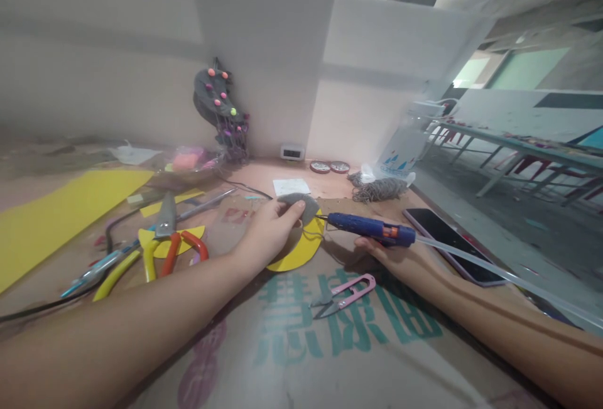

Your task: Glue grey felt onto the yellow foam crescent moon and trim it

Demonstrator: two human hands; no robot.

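Observation:
My left hand presses its fingers down on a grey felt piece that lies on a yellow foam disc. A blue hot glue gun is gripped in my right hand, its nozzle pointing left at the edge of the grey piece. A clear glue stick trails from the back of the gun toward the right. Both forearms rest over a printed cardboard sheet.
Pink thread snips lie just in front of my hands. Scissors with red and yellow handles and pliers lie at the left, by a yellow foam sheet. A phone lies at the right near the table edge. Grey yarn sits behind.

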